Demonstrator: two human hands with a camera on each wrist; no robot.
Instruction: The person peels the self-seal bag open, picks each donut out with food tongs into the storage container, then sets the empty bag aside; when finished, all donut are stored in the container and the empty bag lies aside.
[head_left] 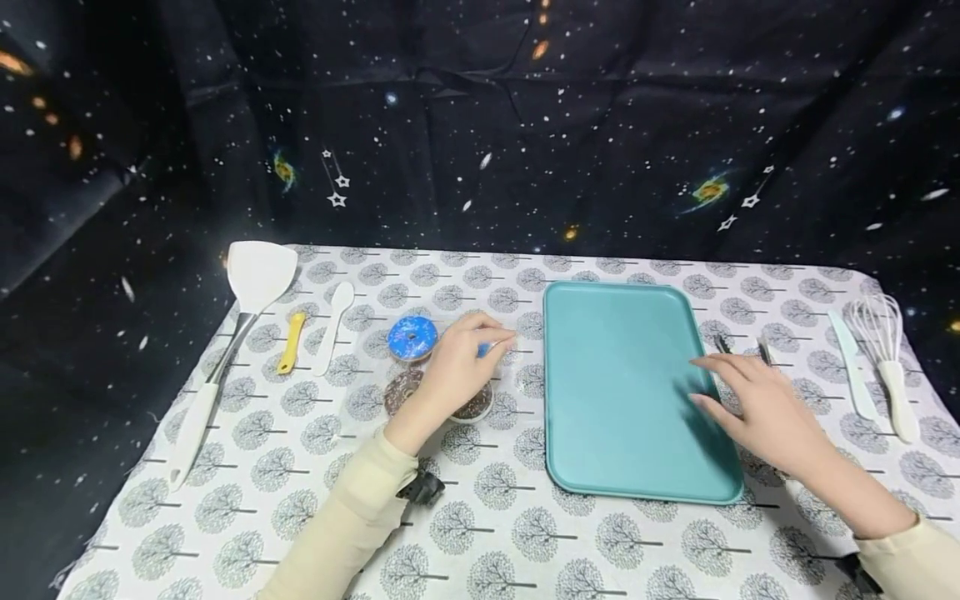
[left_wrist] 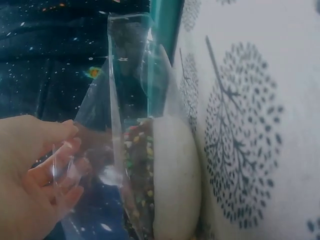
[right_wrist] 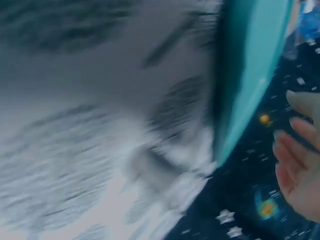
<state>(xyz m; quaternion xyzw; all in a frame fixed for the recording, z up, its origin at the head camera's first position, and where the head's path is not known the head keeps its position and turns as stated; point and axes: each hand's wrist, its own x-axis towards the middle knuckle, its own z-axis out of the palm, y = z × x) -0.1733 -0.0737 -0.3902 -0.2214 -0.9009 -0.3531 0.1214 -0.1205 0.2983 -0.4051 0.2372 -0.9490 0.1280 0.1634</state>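
Note:
My left hand (head_left: 456, 367) pinches a clear plastic bag (left_wrist: 131, 65) with its fingertips and thumb. Inside the bag are several toy doughnuts: a blue one (head_left: 412, 337) shows left of the hand, and a chocolate one (head_left: 401, 390) shows below it. The hand partly hides the others. Close up in the left wrist view, a brown doughnut with coloured sprinkles and a pale base (left_wrist: 176, 180) stands within the plastic. Over the right edge of the teal tray (head_left: 615, 392) hovers my right hand (head_left: 772, 417), its fingers spread and holding nothing.
At the left lie a white turner (head_left: 258, 271), a small yellow-handled tool (head_left: 291, 343) and a white spoon (head_left: 333, 329). A pale green knife (head_left: 853, 367) and a whisk (head_left: 892, 375) lie at the far right. A tree-patterned cloth (head_left: 495, 492) covers the table.

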